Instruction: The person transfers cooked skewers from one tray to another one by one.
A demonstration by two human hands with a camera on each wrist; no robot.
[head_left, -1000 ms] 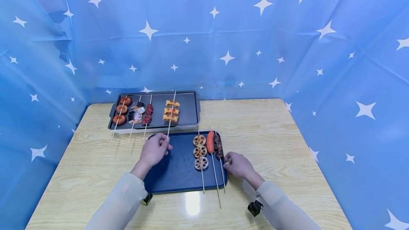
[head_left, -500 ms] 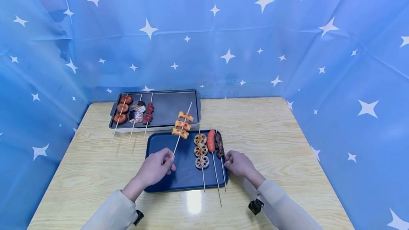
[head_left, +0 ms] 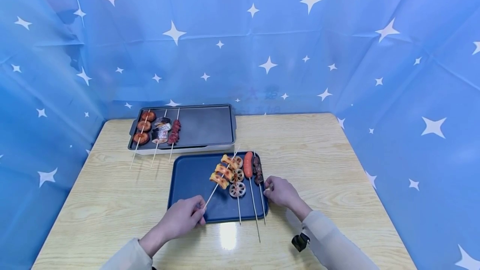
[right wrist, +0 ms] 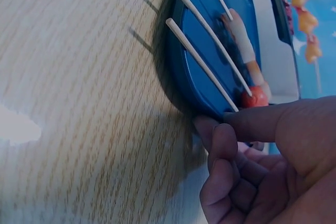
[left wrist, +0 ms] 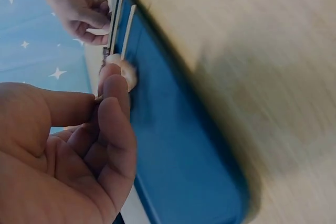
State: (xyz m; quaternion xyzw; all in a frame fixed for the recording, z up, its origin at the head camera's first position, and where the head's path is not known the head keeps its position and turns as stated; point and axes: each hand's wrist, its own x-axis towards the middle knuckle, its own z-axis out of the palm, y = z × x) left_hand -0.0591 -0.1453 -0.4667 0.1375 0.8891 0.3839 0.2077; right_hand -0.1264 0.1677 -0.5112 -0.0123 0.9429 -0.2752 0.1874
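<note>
Backdrop (head_left: 225, 24): blue, white stars.
Left fingers (left wrist: 115, 124): pinching one yellow skewer (head_left: 223, 171), slanted over the tray (head_left: 189, 178).
Right fingers (right wrist: 226, 140): gripping the tray's right rim.
Tray: one lotus skewer (head_left: 237, 189), one sausage (head_left: 248, 164), one dark skewer (head_left: 258, 172).
Grill (head_left: 208, 124): three skewers (head_left: 160, 132).
Counter (head_left: 300, 149): pale wood grain.

The person's 2 arms (head_left: 333, 241) point forward. The left hand (head_left: 185, 216) pinches with bent fingers; the right hand (head_left: 281, 192) pinches too.
</note>
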